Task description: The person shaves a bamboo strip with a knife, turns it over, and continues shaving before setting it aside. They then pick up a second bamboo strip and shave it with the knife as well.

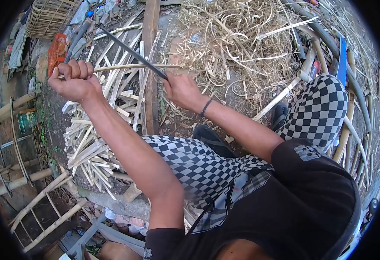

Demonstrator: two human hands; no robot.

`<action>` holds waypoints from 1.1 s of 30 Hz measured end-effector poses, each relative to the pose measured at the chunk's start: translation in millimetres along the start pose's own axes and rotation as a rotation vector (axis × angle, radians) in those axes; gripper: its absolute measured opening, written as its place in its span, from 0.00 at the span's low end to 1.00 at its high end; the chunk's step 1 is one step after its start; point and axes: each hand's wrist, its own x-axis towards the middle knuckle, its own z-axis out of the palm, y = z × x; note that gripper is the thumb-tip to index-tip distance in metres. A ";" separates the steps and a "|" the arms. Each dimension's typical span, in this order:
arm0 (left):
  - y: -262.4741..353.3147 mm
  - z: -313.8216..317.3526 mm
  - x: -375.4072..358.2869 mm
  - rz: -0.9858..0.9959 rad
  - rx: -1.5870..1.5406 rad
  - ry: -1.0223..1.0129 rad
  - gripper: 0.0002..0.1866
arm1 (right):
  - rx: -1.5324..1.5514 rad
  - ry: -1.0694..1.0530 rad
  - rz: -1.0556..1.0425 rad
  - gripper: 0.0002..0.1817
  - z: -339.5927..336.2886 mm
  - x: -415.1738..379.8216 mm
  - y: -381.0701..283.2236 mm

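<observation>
My left hand is closed on one end of a thin bamboo strip. The strip runs to the right, its far end reaching just above my right hand. That hand grips a long, dark-bladed knife, the handle mostly hidden in my fingers. The blade points to the upper left and crosses the strip close to my right fist. Beneath my left forearm lies a heap of split bamboo strips. Past my right hand spreads a large pile of curled shavings.
A wooden plank stands between the strips and the shavings. At the upper left are a woven basket and an orange crate. Bamboo ladder-like frames lie lower left. Poles and a blue saw blade line the right side.
</observation>
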 end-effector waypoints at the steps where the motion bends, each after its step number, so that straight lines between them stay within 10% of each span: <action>1: 1.8 -1.7 -2.1 -0.012 -0.002 -0.005 0.20 | 0.016 -0.012 0.066 0.11 11.8 3.0 14.3; 5: 0.5 -7.7 -1.4 -0.017 -0.055 -0.054 0.21 | -0.248 -0.247 0.247 0.14 9.7 21.9 90.3; 11: 1.5 -1.1 -1.4 -0.022 -0.044 -0.021 0.21 | -0.193 -0.024 -0.006 0.11 -5.4 6.4 9.6; 17: -0.7 -19.8 -1.1 -0.020 -0.062 0.019 0.20 | -0.347 -0.111 0.177 0.10 29.9 -14.7 150.8; 25: -14.1 -6.1 0.8 0.211 0.099 0.225 0.25 | -0.024 -0.163 0.418 0.15 24.9 -24.7 114.0; 33: -15.7 19.9 -18.2 0.301 0.154 0.338 0.29 | -0.002 -0.007 0.056 0.12 -18.4 -12.2 -1.0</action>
